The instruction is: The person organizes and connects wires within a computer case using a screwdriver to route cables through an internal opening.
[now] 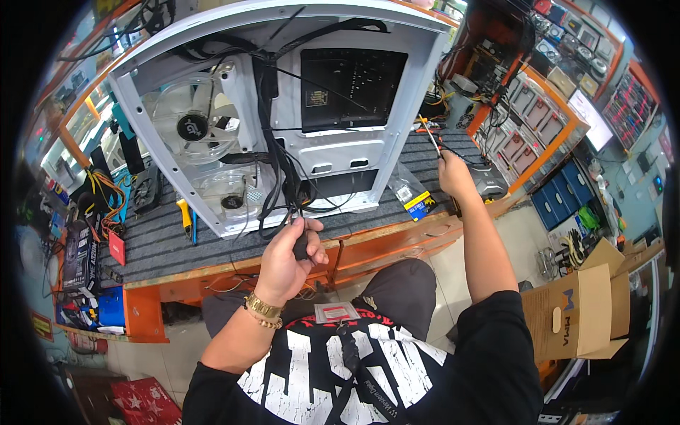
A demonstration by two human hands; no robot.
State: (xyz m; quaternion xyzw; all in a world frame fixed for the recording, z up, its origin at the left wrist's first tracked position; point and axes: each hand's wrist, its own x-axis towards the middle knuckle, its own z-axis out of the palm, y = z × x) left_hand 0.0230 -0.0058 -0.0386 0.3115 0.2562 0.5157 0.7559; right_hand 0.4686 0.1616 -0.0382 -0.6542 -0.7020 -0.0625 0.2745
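Observation:
A white computer case stands on the bench with its side open toward me. Inside are two clear fans, a black circuit board and a bundle of black cables running down the middle. My left hand is closed, palm up, below the cables' lower end, around a small dark thing whose kind I cannot make out. Out to the right, my right hand is closed on a thin pale rod pointing up and left, its kind unclear. Beside that hand lies a clear plastic bag with a yellow-and-blue label.
The bench has a grey ribbed mat. Yellow-handled tools lie left of the case, near loose wires and a black box. An orange-framed cabinet stands right; an open cardboard box sits below it.

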